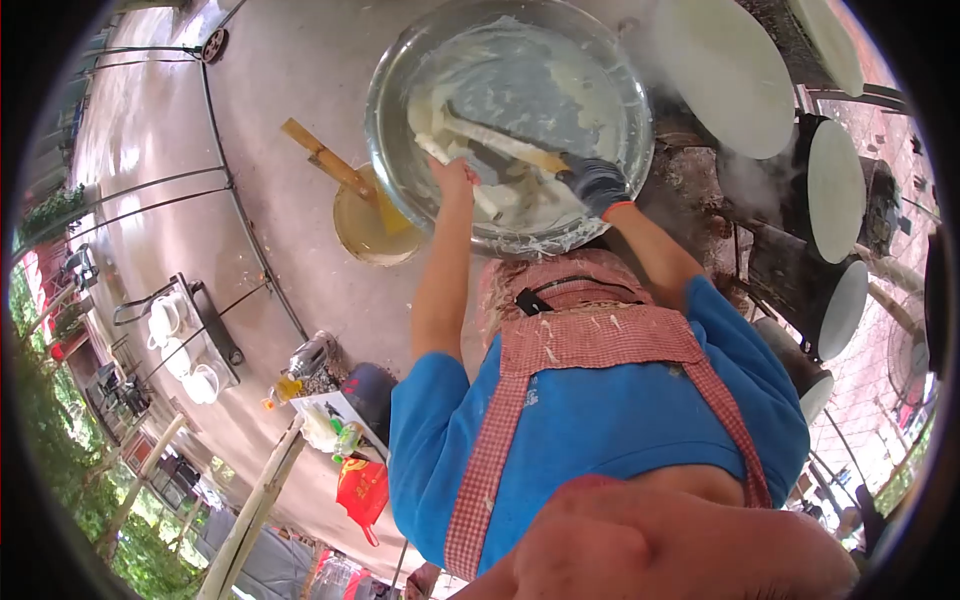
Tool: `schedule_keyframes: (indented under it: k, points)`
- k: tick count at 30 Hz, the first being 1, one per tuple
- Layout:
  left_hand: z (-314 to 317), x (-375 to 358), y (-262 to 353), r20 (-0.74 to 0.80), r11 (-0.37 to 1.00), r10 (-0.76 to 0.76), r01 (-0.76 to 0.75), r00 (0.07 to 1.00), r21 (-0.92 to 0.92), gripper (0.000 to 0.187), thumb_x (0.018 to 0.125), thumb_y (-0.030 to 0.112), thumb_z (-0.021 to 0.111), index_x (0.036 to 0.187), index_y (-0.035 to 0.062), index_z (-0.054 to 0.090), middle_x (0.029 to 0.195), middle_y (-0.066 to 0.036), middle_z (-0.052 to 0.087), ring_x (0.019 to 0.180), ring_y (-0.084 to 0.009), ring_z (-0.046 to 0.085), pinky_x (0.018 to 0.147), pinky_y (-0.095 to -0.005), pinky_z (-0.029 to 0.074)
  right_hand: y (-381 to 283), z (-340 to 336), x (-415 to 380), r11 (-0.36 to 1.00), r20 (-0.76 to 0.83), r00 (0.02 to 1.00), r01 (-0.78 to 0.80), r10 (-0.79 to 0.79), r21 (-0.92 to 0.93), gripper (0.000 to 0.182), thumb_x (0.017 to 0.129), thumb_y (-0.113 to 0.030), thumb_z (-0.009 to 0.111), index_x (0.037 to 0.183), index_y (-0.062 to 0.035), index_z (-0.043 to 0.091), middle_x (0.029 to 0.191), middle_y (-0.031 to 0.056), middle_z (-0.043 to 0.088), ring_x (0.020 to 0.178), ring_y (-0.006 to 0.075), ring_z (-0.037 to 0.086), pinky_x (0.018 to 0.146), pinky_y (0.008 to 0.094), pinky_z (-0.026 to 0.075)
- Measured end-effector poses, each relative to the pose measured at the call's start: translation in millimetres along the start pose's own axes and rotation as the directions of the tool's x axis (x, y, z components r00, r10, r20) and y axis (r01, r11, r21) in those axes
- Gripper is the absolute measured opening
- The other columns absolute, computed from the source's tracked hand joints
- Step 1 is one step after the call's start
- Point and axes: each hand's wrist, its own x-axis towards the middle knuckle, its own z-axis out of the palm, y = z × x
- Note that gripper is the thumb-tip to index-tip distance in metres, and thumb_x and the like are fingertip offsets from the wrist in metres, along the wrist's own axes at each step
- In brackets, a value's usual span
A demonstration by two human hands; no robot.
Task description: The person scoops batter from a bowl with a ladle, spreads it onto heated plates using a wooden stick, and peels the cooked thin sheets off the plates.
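A wide metal basin (385,120), smeared inside with pale, wet batter (540,85), stands in front of me. My right hand (594,184), in a dark glove with a red cuff, is closed around the bare end of a wooden stick (505,145). That stick is thickly coated with batter and reaches into the basin. Bare and near the basin's front left rim, my left hand (457,176) grips a shorter, whitish batter-covered stick (487,204). Its two ends stick out on either side of my fingers.
Left of the basin, a bucket (345,235) holds a wooden paddle (325,155). Large round pale griddles (715,75) line the right side, with steam near them. White cups (170,318) sit on a rack further left; a red bag (362,492) hangs below a small table.
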Motion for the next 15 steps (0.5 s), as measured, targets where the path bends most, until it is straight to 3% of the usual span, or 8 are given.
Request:
schedule_keyframes:
  k: [2,4,6,7,8,10,14,15]
  points:
    - [-2.2,-28.4,20.8,-0.012,0.997,0.021,-0.020,1.000,0.077,0.072,0.071,-0.007,0.041,0.131,0.0113,0.007,0.072,-0.011,0.046,0.039,-0.0150,0.039,0.030,-0.0287,0.032,17.3,-6.2,-3.3,0.995,-0.076,0.996,0.044,-0.037,0.087,0.042,0.079,-0.037,0.048,0.110,-0.0100,0.052,0.091,0.0166,0.058,0.084,0.0323,0.055,0.075,0.0405,0.042]
    - [-14.4,-21.3,-0.7,-0.001,0.976,0.102,-0.100,0.995,0.194,0.071,0.070,-0.009,0.040,0.131,0.0081,0.009,0.085,-0.016,0.048,0.042,-0.0171,0.042,0.031,-0.0281,0.033,15.9,-33.6,-18.9,0.990,0.069,0.988,-0.134,0.137,-0.041,0.042,0.079,-0.036,0.048,0.112,-0.0108,0.051,0.094,0.0160,0.058,0.086,0.0320,0.055,0.077,0.0398,0.041]
    - [-20.9,-10.0,-33.9,-0.192,0.948,0.161,-0.097,0.968,0.303,0.071,0.069,-0.009,0.041,0.131,0.0072,0.010,0.100,-0.020,0.045,0.045,-0.0207,0.045,0.031,-0.0281,0.034,23.3,-14.9,-16.5,0.987,0.176,0.973,-0.138,0.150,-0.081,0.043,0.079,-0.037,0.047,0.113,-0.0110,0.050,0.095,0.0165,0.058,0.088,0.0314,0.054,0.078,0.0394,0.041]
    - [-25.1,-0.6,-51.1,-0.186,0.992,0.075,-0.055,0.980,0.114,0.072,0.067,-0.010,0.041,0.130,0.0076,0.012,0.111,-0.022,0.039,0.046,-0.0239,0.047,0.031,-0.0296,0.036,20.6,-4.5,-16.6,0.994,0.160,0.983,-0.082,0.093,-0.070,0.040,0.078,-0.036,0.048,0.109,-0.0103,0.051,0.090,0.0159,0.059,0.084,0.0312,0.056,0.075,0.0401,0.042]
    - [-15.6,-0.7,-55.4,-0.184,0.992,0.077,-0.056,0.980,0.113,0.072,0.067,-0.010,0.041,0.130,0.0076,0.012,0.111,-0.022,0.039,0.046,-0.0239,0.047,0.031,-0.0296,0.036,15.3,1.3,-14.9,0.998,0.143,0.989,-0.024,0.032,-0.062,0.037,0.077,-0.035,0.048,0.104,-0.0096,0.052,0.085,0.0153,0.059,0.080,0.0309,0.057,0.072,0.0408,0.043]
    - [-1.6,-1.9,-63.3,-0.246,0.995,0.075,-0.057,0.966,0.079,0.052,0.071,-0.009,0.038,0.117,0.0066,0.020,0.078,-0.016,0.044,0.037,-0.0192,0.038,0.032,-0.0280,0.032,5.6,9.4,-5.1,0.997,0.137,0.990,-0.037,0.046,-0.067,0.037,0.077,-0.035,0.048,0.103,-0.0097,0.052,0.083,0.0155,0.059,0.081,0.0307,0.057,0.071,0.0409,0.043]
    - [-10.0,3.8,-5.6,-0.017,0.976,-0.148,0.143,0.989,-0.165,0.067,0.069,-0.009,0.042,0.127,0.0104,0.014,0.077,-0.016,0.046,0.043,-0.0192,0.040,0.034,-0.0284,0.034,-3.6,-24.6,3.0,0.998,0.077,0.996,-0.056,0.055,0.012,0.037,0.077,-0.037,0.047,0.102,-0.0100,0.053,0.089,0.0150,0.059,0.084,0.0302,0.056,0.073,0.0400,0.043]
    - [-7.4,-12.9,2.2,-0.016,0.993,-0.083,0.082,0.996,-0.080,0.069,0.070,-0.009,0.042,0.128,0.0127,0.011,0.077,-0.015,0.045,0.042,-0.0179,0.039,0.034,-0.0273,0.033,2.7,-29.7,-0.8,0.994,0.042,0.994,-0.099,0.098,0.034,0.041,0.078,-0.039,0.047,0.106,-0.0101,0.053,0.092,0.0155,0.059,0.086,0.0302,0.056,0.076,0.0392,0.042]
